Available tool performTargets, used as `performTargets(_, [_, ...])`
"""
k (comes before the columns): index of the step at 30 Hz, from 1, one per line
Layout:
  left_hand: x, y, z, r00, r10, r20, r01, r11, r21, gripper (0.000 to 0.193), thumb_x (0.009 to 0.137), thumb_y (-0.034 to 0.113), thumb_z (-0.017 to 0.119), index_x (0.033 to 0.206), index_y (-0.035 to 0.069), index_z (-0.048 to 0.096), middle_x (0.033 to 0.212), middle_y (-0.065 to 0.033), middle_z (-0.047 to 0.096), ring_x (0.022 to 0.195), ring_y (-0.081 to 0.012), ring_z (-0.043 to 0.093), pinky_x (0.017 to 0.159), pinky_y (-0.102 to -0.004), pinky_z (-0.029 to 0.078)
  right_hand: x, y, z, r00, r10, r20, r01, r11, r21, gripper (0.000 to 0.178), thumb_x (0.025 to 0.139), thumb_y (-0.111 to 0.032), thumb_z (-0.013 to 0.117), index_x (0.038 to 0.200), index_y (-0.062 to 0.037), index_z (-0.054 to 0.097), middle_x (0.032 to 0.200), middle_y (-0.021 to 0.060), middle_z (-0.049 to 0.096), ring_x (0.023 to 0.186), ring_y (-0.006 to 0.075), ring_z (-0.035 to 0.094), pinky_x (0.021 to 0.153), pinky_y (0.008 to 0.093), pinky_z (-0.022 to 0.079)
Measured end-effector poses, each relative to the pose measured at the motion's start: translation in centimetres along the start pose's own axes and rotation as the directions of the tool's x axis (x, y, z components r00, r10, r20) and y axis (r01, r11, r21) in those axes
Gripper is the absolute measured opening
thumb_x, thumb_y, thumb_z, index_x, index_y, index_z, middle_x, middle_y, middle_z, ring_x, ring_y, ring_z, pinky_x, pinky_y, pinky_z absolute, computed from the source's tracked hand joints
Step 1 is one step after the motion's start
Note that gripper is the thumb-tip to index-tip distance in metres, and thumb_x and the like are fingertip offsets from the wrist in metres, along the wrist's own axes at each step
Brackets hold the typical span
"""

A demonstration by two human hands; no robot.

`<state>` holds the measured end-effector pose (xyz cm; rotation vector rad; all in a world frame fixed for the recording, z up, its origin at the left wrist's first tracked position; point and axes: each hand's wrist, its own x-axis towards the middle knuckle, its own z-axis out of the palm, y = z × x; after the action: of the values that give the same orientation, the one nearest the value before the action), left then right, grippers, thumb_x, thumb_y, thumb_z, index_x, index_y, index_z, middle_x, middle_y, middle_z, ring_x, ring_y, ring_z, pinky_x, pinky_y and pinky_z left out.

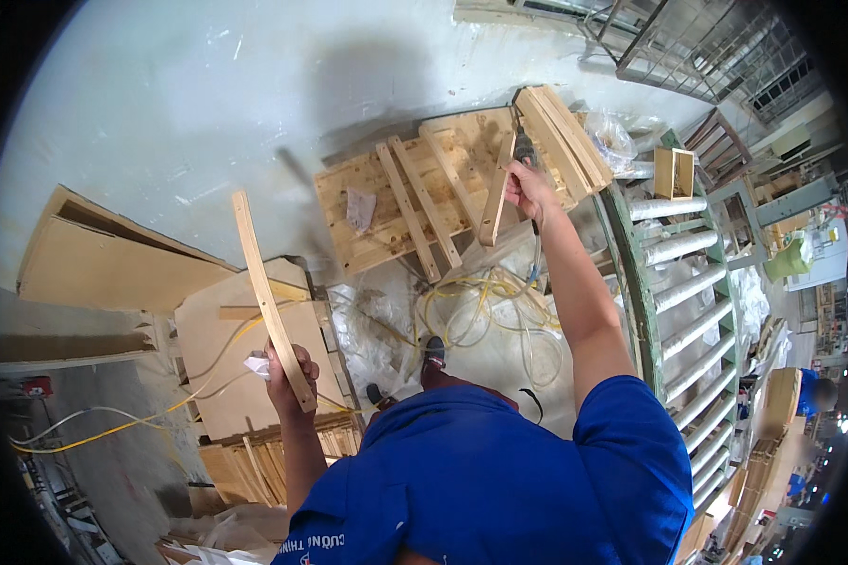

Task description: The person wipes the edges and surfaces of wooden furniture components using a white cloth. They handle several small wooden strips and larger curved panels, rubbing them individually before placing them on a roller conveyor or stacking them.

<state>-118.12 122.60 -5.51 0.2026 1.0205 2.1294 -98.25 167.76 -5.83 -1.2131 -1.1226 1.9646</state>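
My left hand [292,372], low on the left, is closed round the lower end of a long, slightly curved wooden slat [259,264]. A crumpled white paper or cloth [257,364] sticks out beside its fingers. Stretched forward, my right hand [531,191] is closed at the edge of a shorter wooden slat [496,196], which stands tilted over the front of a wooden workbench [353,240]. A dark power tool with a bit [525,146] shows just beyond these fingers; whether they also grip it, I cannot tell. Several pale slats [408,209] lie across the bench.
Stacked boards [563,137] rest at the bench's right end. A green-framed roller conveyor [680,247] runs along my right. Yellow hoses [485,294] coil on the floor near my feet. Large panels [113,259] lean at the left wall, and a white cloth [360,209] lies on the bench.
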Motion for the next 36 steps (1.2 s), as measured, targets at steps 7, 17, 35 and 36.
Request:
performTargets(7, [1.2, 0.2, 1.9, 0.999, 0.054, -0.008, -0.053, 0.997, 0.064, 0.028, 0.096, 0.033, 0.035, 0.114, 0.012, 0.039, 0.074, -0.0049, 0.047, 0.061, -0.0122, 0.044, 0.049, -0.024, 0.039, 2.1, -1.4, 1.7, 0.977, -0.183, -0.109, 0.151, 0.957, -0.248, 0.022, 0.076, -0.018, 0.064, 0.084, -0.0001, 0.055, 0.067, 0.0057, 0.059, 0.054, 0.0135, 0.059, 0.05, 0.0275, 0.052])
performTargets(17, [1.6, 1.1, 2.2, 0.994, 0.052, -0.1, -0.042, 0.994, 0.097, 0.029, 0.097, 0.033, 0.035, 0.114, 0.01, 0.041, 0.074, -0.0046, 0.048, 0.061, -0.0121, 0.044, 0.048, -0.0233, 0.038, 6.3, -2.7, 4.6, 0.922, -0.383, 0.058, 0.241, 0.449, -0.861, 0.052, 0.071, -0.024, 0.065, 0.116, -0.0023, 0.051, 0.081, 0.017, 0.065, 0.056, 0.0231, 0.064, 0.053, 0.0296, 0.053])
performTargets(35, [4.7, 0.6, 0.4, 0.999, 0.036, -0.038, -0.038, 0.998, -0.056, 0.039, 0.096, 0.033, 0.038, 0.126, 0.008, 0.036, 0.073, -0.0041, 0.049, 0.061, -0.0108, 0.046, 0.052, -0.0242, 0.041, 3.6, -8.7, 3.1, 0.802, -0.32, 0.504, 0.307, -0.504, -0.808, 0.02, 0.079, -0.017, 0.058, 0.093, -0.0043, 0.052, 0.081, 0.0195, 0.062, 0.081, 0.0361, 0.06, 0.071, 0.0456, 0.048])
performTargets(36, [4.6, 0.9, 0.0, 0.998, 0.039, -0.049, -0.042, 0.998, -0.054, 0.04, 0.095, 0.033, 0.038, 0.126, 0.008, 0.037, 0.073, -0.004, 0.049, 0.061, -0.0108, 0.046, 0.052, -0.0242, 0.041, 3.3, -8.9, 3.9, 0.876, -0.28, 0.393, 0.223, -0.487, -0.844, 0.017, 0.081, -0.016, 0.054, 0.092, -0.0052, 0.06, 0.092, 0.0178, 0.063, 0.088, 0.0316, 0.06, 0.079, 0.0416, 0.048])
